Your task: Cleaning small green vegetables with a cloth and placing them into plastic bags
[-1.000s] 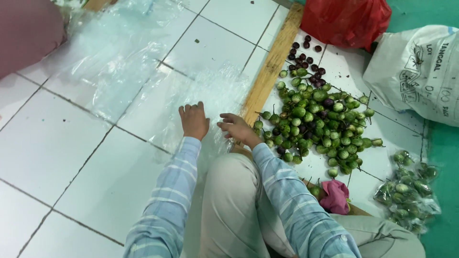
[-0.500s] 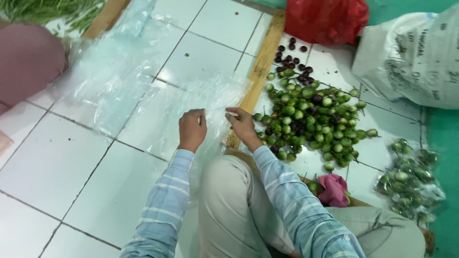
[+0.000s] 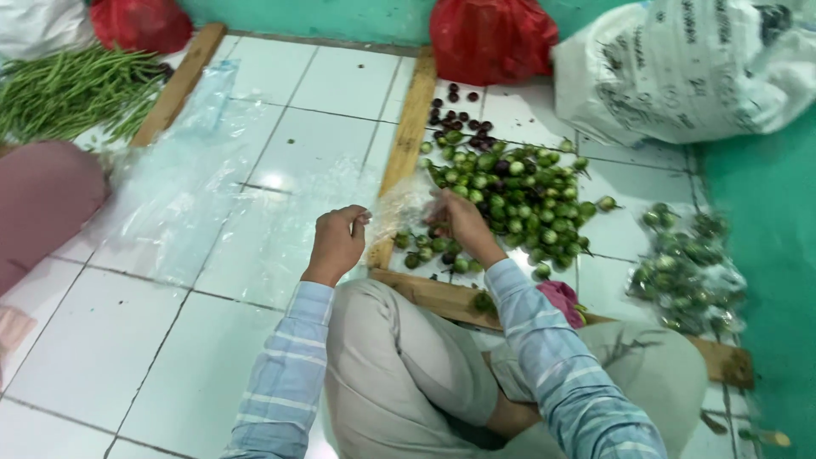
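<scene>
L hand (image 3: 337, 244) & R hand (image 3: 456, 223) pinch clear plastic bag (image 3: 399, 208) over wooden divider (image 3: 406, 140), touching green eggplant pile (image 3: 510, 191). Open tile floor (image 3: 102, 340) to left; bagged eggplants (image 3: 688, 268) well apart, right.

Bags and sacks on the tiled floor

Two red plastic bags (image 3: 491, 38) (image 3: 140, 23) against the green wall; large white printed sack (image 3: 680, 72) far right; clear bag of green fruit (image 3: 684, 268) at right edge; clear flat plastic bags (image 3: 183, 183) spread left; thin clear bag (image 3: 399, 208) between both hands.
</scene>
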